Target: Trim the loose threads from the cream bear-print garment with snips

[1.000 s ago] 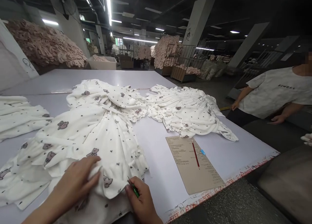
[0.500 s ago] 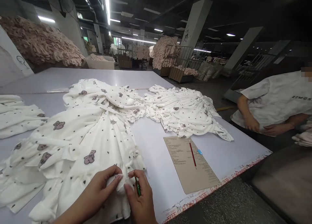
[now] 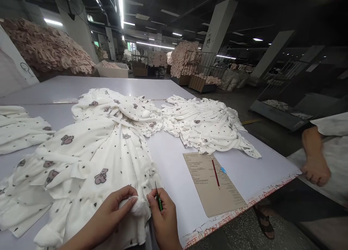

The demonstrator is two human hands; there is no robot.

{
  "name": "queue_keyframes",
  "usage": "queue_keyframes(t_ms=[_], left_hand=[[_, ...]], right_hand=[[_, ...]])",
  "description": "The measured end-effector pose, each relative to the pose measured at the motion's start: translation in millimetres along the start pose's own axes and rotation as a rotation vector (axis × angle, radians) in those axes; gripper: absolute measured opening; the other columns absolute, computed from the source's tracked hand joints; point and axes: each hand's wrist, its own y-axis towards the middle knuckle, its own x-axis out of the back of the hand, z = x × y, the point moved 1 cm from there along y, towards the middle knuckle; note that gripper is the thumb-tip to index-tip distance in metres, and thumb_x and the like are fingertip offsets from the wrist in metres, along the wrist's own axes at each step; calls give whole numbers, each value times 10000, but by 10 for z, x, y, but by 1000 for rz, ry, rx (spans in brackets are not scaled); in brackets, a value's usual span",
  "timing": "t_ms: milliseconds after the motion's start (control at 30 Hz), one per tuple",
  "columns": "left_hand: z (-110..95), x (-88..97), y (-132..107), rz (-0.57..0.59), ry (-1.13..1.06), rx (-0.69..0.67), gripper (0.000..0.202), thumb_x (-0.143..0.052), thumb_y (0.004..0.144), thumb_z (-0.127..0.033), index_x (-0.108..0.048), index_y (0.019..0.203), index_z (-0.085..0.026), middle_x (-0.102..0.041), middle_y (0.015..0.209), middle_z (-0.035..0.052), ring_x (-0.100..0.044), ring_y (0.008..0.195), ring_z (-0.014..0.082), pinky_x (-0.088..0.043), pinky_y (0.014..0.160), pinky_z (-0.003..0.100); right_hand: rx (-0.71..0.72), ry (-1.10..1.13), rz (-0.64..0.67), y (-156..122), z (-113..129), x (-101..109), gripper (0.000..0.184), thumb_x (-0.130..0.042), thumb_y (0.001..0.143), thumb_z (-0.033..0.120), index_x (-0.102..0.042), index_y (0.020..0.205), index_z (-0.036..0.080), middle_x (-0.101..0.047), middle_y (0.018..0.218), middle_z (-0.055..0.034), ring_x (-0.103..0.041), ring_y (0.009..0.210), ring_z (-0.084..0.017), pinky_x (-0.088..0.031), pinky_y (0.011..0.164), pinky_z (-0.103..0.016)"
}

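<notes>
Cloth (image 3: 138, 208) is pinched by left hand (image 3: 114, 210); just rightward, green tool (image 3: 160, 204) is gripped tip-away by right hand (image 3: 166, 215).

This is a garment workshop, with heaped pink fabric (image 3: 49, 48) and cage carts (image 3: 200, 83).

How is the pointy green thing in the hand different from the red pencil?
The green tool is held in the right hand, while the red pencil lies on the brown sheet. Part of the green tool is hidden by the hand; the red pencil shows from end to end. The green tool is green and dark, the red pencil dark red. Both look slim.
</notes>
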Motion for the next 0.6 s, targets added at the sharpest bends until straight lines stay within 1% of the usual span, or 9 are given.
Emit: queue_keyframes(t_ms=[100,167,267,333,367,467,533,600], left_hand=[[-8,-13,-10,44,11,-6,241,-545,826,-428,-628,871,-207,-656,863,-7,-575,863,206,-426,792,253],[-6,-14,0,38,10,3,248,-547,824,-423,-636,827,-192,-651,810,-5,-579,839,207,-428,768,245],[6,-14,30,8,-18,28,302,-514,835,-447,-627,765,-176,-623,731,-2,-569,769,197,-437,694,227],[7,-18,49,2,-40,29,315,-516,831,-459,-630,756,-174,-626,727,0,-566,761,195,-439,685,223],[4,-21,55,4,-50,24,314,-523,828,-459,-635,756,-175,-632,731,1,-566,764,195,-439,691,223],[-15,-28,60,24,-83,6,294,-546,821,-444,-656,753,-180,-657,751,3,-573,790,201,-436,733,231],[-22,-25,58,31,-116,7,284,-558,817,-435,-662,744,-181,-660,748,0,-574,796,201,-430,744,230],[-16,-14,57,13,-169,31,293,-558,817,-444,-655,735,-180,-636,714,-11,-561,766,187,-427,711,219]], right_hand=[[17,-11,-2,-9,-3,-2,200,-455,897,311,-489,734,200,-502,693,17,-500,683,-156,-398,631,-239],[19,-11,-9,-19,-19,-15,187,-452,901,308,-490,751,204,-502,716,13,-511,699,-158,-411,638,-236],[35,32,-59,-51,-40,-24,75,-524,861,287,-512,856,213,-519,813,1,-549,751,-163,-445,653,-230],[103,10,-60,-80,-35,-25,110,-572,828,246,-524,924,221,-533,864,-8,-570,795,-173,-456,690,-237],[142,-25,-39,-91,-27,-25,118,-575,827,227,-531,936,221,-542,871,-13,-577,808,-178,-454,707,-242],[209,-144,47,-98,-2,-27,33,-513,870,208,-546,874,207,-555,839,-27,-579,789,-183,-434,684,-248],[182,-150,50,-76,7,-15,101,-482,891,228,-530,807,201,-539,798,-24,-565,744,-177,-421,651,-246],[128,-106,11,-40,11,17,154,-468,905,263,-510,771,201,-520,764,-12,-543,721,-169,-416,647,-243]])
